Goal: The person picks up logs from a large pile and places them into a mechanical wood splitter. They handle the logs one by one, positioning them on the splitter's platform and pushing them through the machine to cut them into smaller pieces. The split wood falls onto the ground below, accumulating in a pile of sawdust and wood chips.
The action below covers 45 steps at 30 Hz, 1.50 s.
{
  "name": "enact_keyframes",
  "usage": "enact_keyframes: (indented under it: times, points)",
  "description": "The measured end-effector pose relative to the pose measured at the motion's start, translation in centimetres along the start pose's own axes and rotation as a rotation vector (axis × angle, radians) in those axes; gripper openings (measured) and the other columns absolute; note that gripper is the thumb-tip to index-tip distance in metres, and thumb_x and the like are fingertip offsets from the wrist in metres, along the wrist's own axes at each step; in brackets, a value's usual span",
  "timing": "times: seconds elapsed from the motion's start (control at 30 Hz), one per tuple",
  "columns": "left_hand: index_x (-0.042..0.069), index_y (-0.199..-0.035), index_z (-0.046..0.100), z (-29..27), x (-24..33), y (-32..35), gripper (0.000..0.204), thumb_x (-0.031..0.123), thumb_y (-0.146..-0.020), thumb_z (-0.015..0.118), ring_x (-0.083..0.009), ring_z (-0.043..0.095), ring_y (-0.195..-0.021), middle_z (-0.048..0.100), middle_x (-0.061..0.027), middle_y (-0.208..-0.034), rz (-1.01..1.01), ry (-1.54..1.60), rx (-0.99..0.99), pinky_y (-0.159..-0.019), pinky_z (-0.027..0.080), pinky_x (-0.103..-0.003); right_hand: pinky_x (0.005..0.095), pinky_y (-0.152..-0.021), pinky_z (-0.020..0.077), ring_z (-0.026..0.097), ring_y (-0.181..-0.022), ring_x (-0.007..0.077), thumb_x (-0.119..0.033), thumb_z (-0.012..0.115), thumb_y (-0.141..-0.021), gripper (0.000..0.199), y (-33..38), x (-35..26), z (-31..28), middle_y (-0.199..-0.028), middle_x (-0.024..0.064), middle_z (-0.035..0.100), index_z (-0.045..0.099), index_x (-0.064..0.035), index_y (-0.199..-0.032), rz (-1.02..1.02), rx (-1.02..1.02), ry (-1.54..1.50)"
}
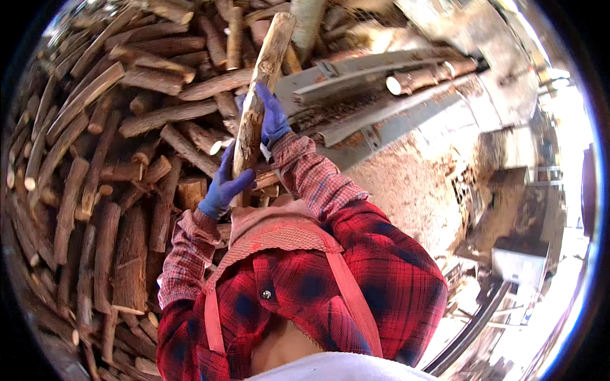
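Observation:
A long, pale-brown log [251, 124] is held in front of me, its far end tilted slightly right. My left hand [223, 185], in a blue-purple glove, grips it near its closer end, thumb stretched across the wood. Farther up, on the right side, my right hand [272, 114] in a matching glove is wrapped against the log. Part of each hand's fingers is hidden behind the wood. Just right of the log begins a metal trough [375, 114], where another log [429, 77] with a pale cut end lies at the far part.
A large pile of cut logs [130, 254] fills the left side and reaches around to the front. Sawdust-covered ground [406, 190] spreads to the right below the trough. A white box-like panel [518, 265] and a dark bar [470, 330] stand at the lower right.

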State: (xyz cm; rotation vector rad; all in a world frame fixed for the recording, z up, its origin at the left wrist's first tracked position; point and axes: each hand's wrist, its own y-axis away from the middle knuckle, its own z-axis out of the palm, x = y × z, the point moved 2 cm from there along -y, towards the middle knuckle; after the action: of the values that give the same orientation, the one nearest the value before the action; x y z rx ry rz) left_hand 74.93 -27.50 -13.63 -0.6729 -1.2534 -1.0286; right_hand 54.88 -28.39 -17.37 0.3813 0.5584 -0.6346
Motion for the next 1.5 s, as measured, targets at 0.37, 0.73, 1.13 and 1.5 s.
enact_keyframes:
  times: [0.37, 0.73, 1.13, 1.5]
  points:
    - [0.013, -0.152, 0.019, 9.0, 3.5, -17.6, 0.08, 0.028, -0.088, 0.065, -0.0326, 0.065, -0.095, 0.06, -0.0235, -0.114, 0.478, -1.263, -0.206, -0.079, 0.053, -0.043, 0.0311, -0.098, 0.0478, 0.055, -0.117, 0.0202, -0.002, 0.058, -0.093, 0.052, 9.7, -22.4, -4.7, -0.136, 0.0121, 0.051, 0.04, -0.0021, -0.142, -1.049, 0.183, 0.563]
    - [0.008, -0.116, 0.063, 7.9, 0.3, -13.1, 0.042, 0.024, -0.077, 0.071, -0.0333, 0.065, -0.095, 0.067, -0.0131, -0.103, 1.086, -1.045, 0.359, -0.087, 0.052, -0.038, 0.0396, -0.105, 0.0393, 0.051, -0.12, 0.0277, -0.02, 0.054, -0.099, 0.044, 9.6, -13.2, -4.7, -0.132, 0.0177, 0.052, 0.045, 0.006, -0.134, -0.89, -0.007, 1.203]
    - [0.003, -0.134, 0.043, -33.8, -15.4, 16.9, 0.082, 0.046, -0.074, 0.078, -0.033, 0.049, -0.119, 0.051, -0.0172, -0.131, 0.269, 0.537, 1.923, -0.106, 0.037, -0.042, 0.0437, -0.11, 0.0341, 0.043, -0.13, 0.0317, -0.026, 0.06, -0.093, 0.063, 10.1, 3.5, 1.7, -0.142, 0.0203, 0.04, 0.034, 0.0056, -0.141, -0.38, -0.626, 1.217]
    - [0.019, -0.145, 0.035, -36.1, -29.7, 24.1, 0.075, 0.038, -0.083, 0.073, -0.0304, 0.04, -0.127, 0.038, -0.0109, -0.148, 0.729, 1.519, 1.505, -0.111, 0.033, -0.044, 0.0417, -0.11, 0.0345, 0.044, -0.131, 0.0299, -0.029, 0.063, -0.093, 0.065, 10.0, 8.2, 2.2, -0.141, 0.0183, 0.044, 0.035, 0.0033, -0.142, -0.118, -0.596, 1.175]
